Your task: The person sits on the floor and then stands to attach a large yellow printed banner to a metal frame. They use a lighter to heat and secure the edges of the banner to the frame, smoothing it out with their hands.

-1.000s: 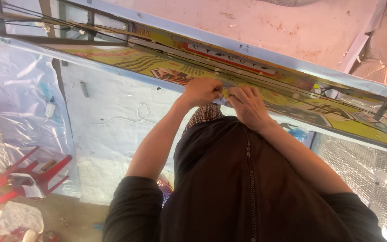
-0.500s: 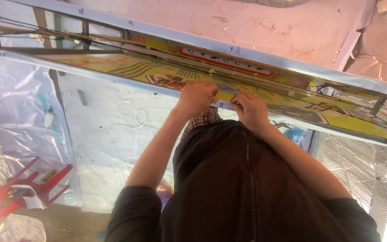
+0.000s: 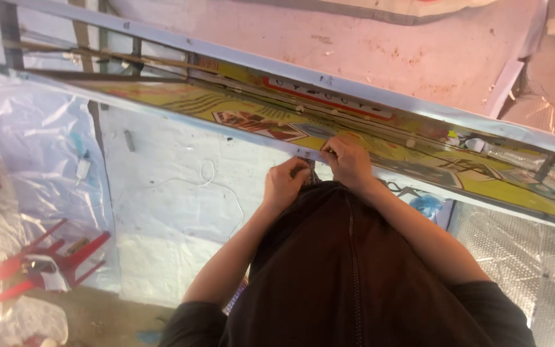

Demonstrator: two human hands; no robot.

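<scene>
Yellow printed long panel [image 3: 380,151] lies in a metal frame [image 3: 162,109]; left hand [image 3: 285,182] and right hand [image 3: 348,160] pinch its near edge with curled fingers, probably to seat it.

Both arms reach forward with sleeves pushed up to the elbows. The left hand [image 3: 285,182] is curled, fingers tucked in a loose fist. Just beside it, the right hand [image 3: 348,160] is bent, fingertips pinched together.

Soft, even daylight, mild glare on the plastic sheeting [image 3: 40,148], slight overall blur, faint shadows.
</scene>
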